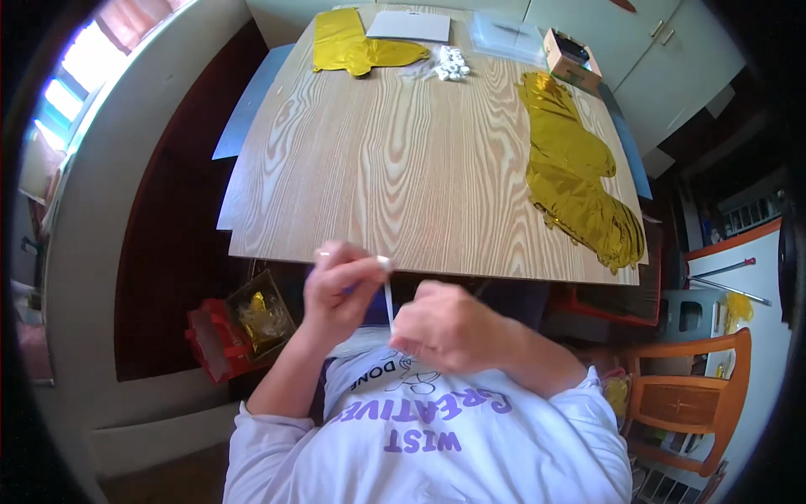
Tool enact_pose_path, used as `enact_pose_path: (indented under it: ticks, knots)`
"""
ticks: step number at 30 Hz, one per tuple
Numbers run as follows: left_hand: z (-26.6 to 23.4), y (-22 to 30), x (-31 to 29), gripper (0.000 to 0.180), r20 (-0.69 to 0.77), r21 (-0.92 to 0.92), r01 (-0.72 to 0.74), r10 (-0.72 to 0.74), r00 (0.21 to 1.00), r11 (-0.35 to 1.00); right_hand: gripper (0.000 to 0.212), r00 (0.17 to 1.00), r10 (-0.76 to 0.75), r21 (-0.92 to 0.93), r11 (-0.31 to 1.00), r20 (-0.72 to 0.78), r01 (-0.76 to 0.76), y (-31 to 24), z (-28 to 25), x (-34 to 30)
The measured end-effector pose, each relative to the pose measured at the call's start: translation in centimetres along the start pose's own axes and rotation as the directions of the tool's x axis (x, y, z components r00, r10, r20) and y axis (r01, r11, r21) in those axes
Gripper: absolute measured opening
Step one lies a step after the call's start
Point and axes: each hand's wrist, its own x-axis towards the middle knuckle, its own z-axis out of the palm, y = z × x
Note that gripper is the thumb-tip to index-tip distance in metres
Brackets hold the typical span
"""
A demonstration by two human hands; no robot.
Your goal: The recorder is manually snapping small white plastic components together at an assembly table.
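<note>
In front of my chest, just off the near edge of the table, my left hand (340, 286) pinches a small white end piece between thumb and fingers. A thin white strip (389, 304) runs down from it, straight, to my right hand (443, 326). That hand is closed in a fist around the strip's lower end, its fingertips mostly hidden. Whether the strip is a ribbon or a stick I cannot tell. A small pile of similar white pieces (452, 64) lies near the table's far edge, beside crumpled clear plastic.
On the wooden table (378, 168) lie flat gold foil balloons, one far left (340, 42) and more along the right (575, 168). A white flat box (410, 26), a clear plastic sleeve (508, 38) and an open carton (573, 57) line the back. A wooden chair (684, 399) stands right.
</note>
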Motion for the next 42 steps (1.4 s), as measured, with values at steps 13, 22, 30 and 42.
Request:
enact_pose_path:
  ticks: [13,22,30,42]
  knots:
    - [1.7,2.7,-1.3,0.014,0.14,-0.219,-0.097,0.13,0.982,0.971,0.021,0.962,0.156,-0.117,0.976,-0.223,-0.185,2.7,-2.7,1.4]
    - [1.9,1.9,-1.8,0.018,0.16,-0.316,0.036,0.016,0.987,0.948,0.02,0.952,0.214,-0.046,0.972,-0.218,-0.229,3.0,-2.9,1.7]
    - [1.5,1.4,-1.6,0.011,0.248,-0.347,0.067,0.022,0.968,0.935,0.028,0.974,0.09,-0.156,0.98,-0.209,-0.124,2.8,-2.8,1.8]
    - [0.4,1.1,0.1,0.014,-0.026,-0.524,0.196,-0.246,0.969,0.829,0.019,0.996,0.09,-0.053,0.994,-0.023,-0.091,2.6,-0.3,0.1]
